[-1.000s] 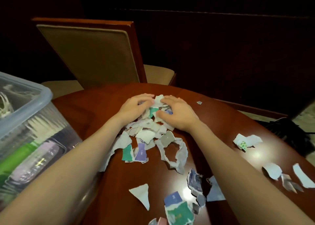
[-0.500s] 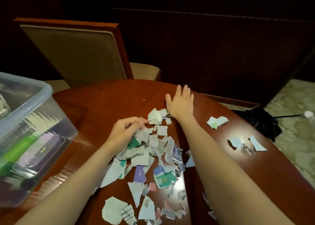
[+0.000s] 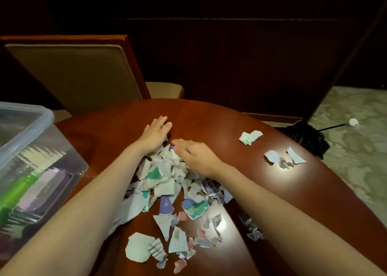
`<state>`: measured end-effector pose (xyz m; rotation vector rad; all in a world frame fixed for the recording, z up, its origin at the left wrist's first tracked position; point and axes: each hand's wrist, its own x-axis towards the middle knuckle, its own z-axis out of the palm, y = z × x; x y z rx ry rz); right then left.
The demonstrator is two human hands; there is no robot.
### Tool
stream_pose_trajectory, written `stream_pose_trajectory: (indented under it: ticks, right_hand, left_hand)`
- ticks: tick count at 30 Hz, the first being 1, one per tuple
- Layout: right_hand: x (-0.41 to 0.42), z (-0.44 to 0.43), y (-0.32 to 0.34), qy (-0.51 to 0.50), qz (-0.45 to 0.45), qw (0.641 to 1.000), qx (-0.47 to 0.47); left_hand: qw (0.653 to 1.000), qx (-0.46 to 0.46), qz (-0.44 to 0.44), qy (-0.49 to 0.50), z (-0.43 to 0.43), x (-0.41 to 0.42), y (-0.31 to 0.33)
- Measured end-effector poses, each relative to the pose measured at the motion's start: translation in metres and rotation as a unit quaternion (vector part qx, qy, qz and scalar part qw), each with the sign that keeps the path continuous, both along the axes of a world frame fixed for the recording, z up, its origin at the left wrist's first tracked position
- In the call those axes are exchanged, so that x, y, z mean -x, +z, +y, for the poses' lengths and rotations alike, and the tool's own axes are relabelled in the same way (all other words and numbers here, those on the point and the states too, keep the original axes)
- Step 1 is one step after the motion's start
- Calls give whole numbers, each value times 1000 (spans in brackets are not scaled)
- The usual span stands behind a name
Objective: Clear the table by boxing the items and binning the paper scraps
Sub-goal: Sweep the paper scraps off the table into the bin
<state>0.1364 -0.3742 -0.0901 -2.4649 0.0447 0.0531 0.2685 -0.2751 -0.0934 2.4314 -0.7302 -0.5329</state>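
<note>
A heap of torn paper scraps (image 3: 165, 179) lies in the middle of the round wooden table (image 3: 209, 116). My left hand (image 3: 156, 132) lies flat on the table at the far edge of the heap, fingers straight. My right hand (image 3: 195, 154) lies palm down on the heap's right side, fingers extended toward the left hand. More loose scraps (image 3: 173, 238) are spread nearer to me. Two small groups of scraps, one (image 3: 250, 137) and another (image 3: 283, 158), sit apart at the right. A clear plastic box (image 3: 31, 129) with items inside stands at the left.
A padded wooden chair (image 3: 79, 72) stands behind the table. On the carpet at the right lies a black object (image 3: 307, 137) with a thin rod ending in a white knob (image 3: 353, 122). The table's right edge curves toward me.
My left hand has gone from gripping scraps mid-heap to lying flat at the heap's far edge. My right hand has drawn back from the far side onto the heap. The scraps are bunched closer.
</note>
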Motion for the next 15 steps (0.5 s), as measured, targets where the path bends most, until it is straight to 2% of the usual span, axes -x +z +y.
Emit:
stream_pose_trajectory:
  ticks: [2,5,8,11,13,15]
  right_hand:
    - [13,-8,4,-89,-55,994,-25]
    - [34,-40,12,-231,-113,961,99]
    - [52,-76,10,-320,-37,924,207]
    - [61,-88,-4,-352,77,918,163]
    - [64,-77,-12,-337,95,923,159]
    - [68,-62,-15,-316,76,931,168]
  left_hand:
    - [992,-98,-70,-44,-5,3,-3]
    - [980,-142,-113,-80,-7,13,-3]
    - [977,-147,-108,-112,-4,24,-4]
    - [974,-142,-108,-137,1,37,-5]
    - [973,-137,-107,-152,6,45,-5]
    - [973,-128,-99,-165,12,51,-5]
